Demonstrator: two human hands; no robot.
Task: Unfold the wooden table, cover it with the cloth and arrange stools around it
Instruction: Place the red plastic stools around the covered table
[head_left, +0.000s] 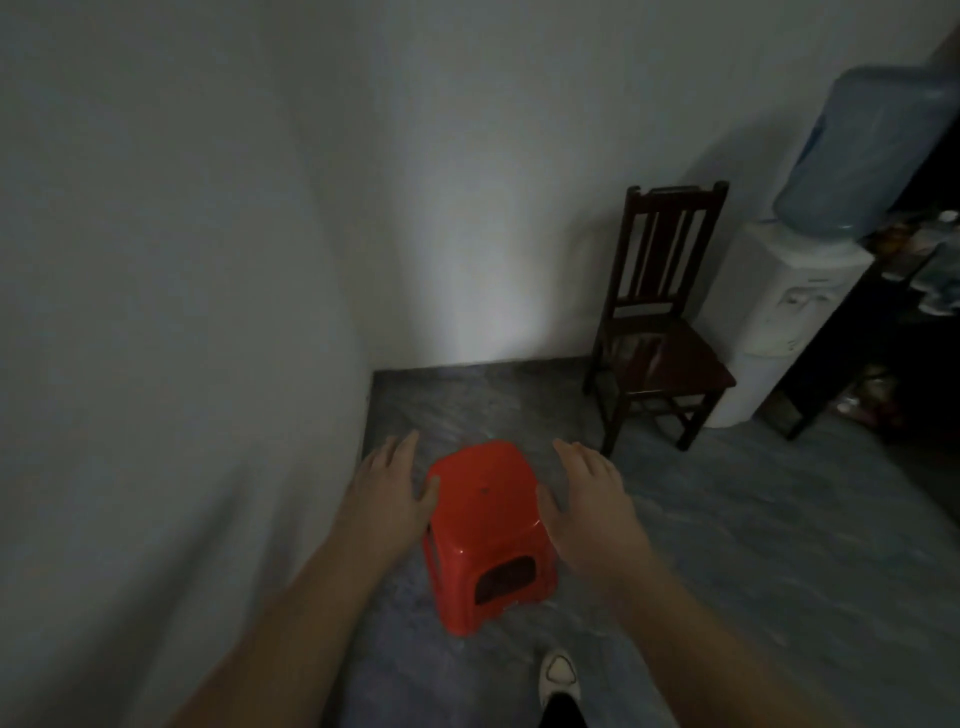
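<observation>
A red plastic stool (485, 530) stands on the grey floor near the room's corner, just below the middle of the view. My left hand (389, 488) is open at its left side, thumb close to the seat edge. My right hand (587, 499) is open at its right side, thumb near the seat's right edge. Both hands flank the stool with fingers spread and grip nothing. No wooden table or cloth is in view.
A white wall (156, 364) runs close along the left. A dark wooden chair (660, 322) stands against the back wall, with a water dispenser (779, 301) beside it and dark shelving (883, 332) at far right. My shoe (558, 675) is behind the stool.
</observation>
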